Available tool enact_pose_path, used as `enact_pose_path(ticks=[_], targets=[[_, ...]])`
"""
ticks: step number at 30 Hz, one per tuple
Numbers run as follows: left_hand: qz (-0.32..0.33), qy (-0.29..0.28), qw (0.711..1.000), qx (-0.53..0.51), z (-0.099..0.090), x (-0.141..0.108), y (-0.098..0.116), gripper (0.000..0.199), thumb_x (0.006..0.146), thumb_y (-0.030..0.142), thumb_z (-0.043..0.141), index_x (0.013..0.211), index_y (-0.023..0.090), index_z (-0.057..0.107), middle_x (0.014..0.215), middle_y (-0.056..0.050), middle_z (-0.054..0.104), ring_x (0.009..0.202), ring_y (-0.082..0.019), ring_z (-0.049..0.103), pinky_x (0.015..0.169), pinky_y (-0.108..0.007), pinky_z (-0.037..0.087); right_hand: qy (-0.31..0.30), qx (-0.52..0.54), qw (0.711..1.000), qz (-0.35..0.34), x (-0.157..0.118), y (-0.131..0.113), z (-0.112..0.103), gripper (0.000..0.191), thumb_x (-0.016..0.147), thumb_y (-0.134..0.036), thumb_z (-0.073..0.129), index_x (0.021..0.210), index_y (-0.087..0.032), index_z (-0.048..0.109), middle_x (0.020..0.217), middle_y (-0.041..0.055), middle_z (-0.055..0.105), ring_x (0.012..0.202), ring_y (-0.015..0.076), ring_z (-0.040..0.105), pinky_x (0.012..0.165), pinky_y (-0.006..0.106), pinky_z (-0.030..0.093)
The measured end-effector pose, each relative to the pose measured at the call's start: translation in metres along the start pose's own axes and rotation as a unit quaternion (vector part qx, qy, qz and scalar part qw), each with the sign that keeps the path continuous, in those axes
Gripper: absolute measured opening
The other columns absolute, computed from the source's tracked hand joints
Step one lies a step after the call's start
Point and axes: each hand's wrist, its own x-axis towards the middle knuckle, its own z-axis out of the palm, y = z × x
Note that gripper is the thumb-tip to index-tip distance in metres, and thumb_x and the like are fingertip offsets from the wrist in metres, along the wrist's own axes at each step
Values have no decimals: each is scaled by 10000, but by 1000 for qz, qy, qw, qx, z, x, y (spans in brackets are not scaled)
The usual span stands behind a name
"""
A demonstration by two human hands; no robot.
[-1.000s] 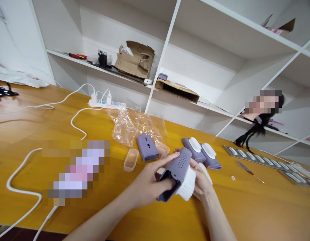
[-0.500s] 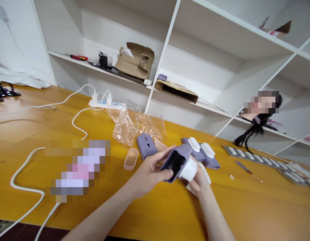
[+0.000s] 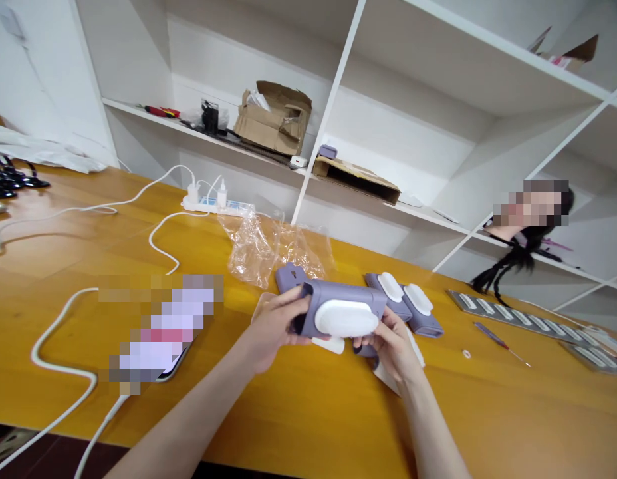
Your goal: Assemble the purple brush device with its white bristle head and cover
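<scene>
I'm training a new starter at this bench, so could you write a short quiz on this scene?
1. True or false: the left hand and the right hand are both holding the lavender plastic housing with the white oval piece.
2. Multiple choice: what lies on the wooden table to the right of the two other lavender housings? A) a small screwdriver B) a power strip C) a clear plastic bag
3. Short answer: what is the torn cardboard box resting on?

Key: 1 true; 2 A; 3 a white shelf.
</scene>
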Motion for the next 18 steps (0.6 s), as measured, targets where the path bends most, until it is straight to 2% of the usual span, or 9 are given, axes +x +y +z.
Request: enact_pose_path(ticks=[2,5,9,12,15,18], targets=[[-3,33,999,-17,-3,4,2,344,762,344,618,1090,266,683,1048,-59,694,811,-209,675,615,-294,522,7,-17,1000,-5,-1,0,5,297,684,-308,784,890,-185,609,598,-23,654,464,150,639,464,229,483],[34,50,997,-47,-4,11,0,357,762,306,570,1100,276,680,1048,-24,693,854,-176,630,622,-258,516,2,-36,999,2,-4,2,11,291,713,-292,763,918,-178,590,614,-23,650,472,140,638,466,221,464],[81,93,989,-84,-8,19,-6,377,710,243,560,1060,212,699,868,-5,696,633,-109,564,477,-162,409,-56,-60,997,15,-10,4,16,255,774,-334,696,926,-172,572,644,-4,666,509,157,668,497,237,465],[106,114,983,-93,-11,23,-8,356,687,202,553,1003,179,715,702,19,666,508,-85,510,426,-158,349,-59,-107,992,13,-13,1,20,224,741,-290,693,886,-161,579,629,-9,664,489,161,668,483,238,451],[133,132,975,-115,-11,25,-8,308,737,278,580,985,152,711,694,-2,679,528,-109,560,471,-186,403,-47,-135,989,35,-16,0,29,242,672,-200,697,878,-165,576,611,-37,654,438,154,650,449,234,441],[166,146,962,-159,-9,24,-7,396,783,403,588,1086,162,672,741,-31,709,612,-160,638,559,-234,468,-54,-111,990,64,-19,5,40,292,660,-195,687,927,-162,572,641,-33,678,448,164,671,432,220,432]])
